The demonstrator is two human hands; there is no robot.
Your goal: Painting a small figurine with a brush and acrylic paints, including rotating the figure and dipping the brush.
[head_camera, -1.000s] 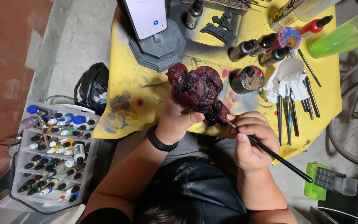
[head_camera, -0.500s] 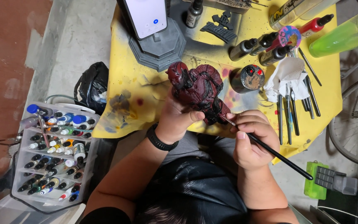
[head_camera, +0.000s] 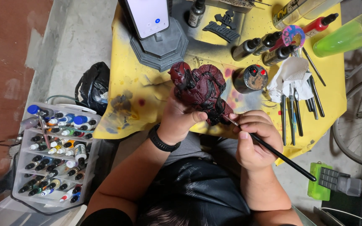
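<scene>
yellow table; clear rack holds paint bottles.

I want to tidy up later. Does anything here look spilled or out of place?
Only the yellow table cover looks messy: it carries dried smears of paint near the dark red figure. No bottle seems tipped with paint running out, and nothing looks broken.

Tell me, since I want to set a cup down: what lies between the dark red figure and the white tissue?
In the head view, a small round paint-spattered pot sits on the yellow table cover, between the figure and the tissue.
</scene>
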